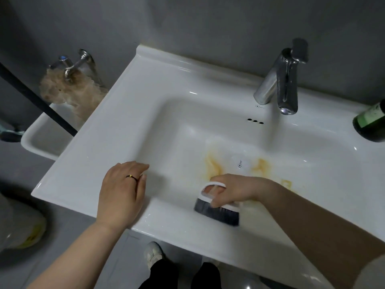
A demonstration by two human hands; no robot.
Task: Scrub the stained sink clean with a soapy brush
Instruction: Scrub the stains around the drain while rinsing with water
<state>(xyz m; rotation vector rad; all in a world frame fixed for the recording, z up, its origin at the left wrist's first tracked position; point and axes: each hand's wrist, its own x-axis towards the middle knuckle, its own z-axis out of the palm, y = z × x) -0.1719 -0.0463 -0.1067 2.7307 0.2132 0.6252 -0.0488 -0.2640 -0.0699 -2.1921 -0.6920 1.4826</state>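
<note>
One head-worn wide-angle view, set above the sink's (145, 84) near edge, facing forward and steeply down into the basin, close in, faucet (285, 84) at the far right edge

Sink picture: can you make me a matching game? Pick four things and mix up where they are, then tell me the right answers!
Things:
1. brush
2. faucet
3. bottle
4. left hand

Places:
A. resting flat on the front rim of the sink
B. on the right ledge, at the picture's edge
C. down in the basin, gripped by the right hand
D. at the back, behind the basin

Pairs: 1-C, 2-D, 3-B, 4-A
</note>
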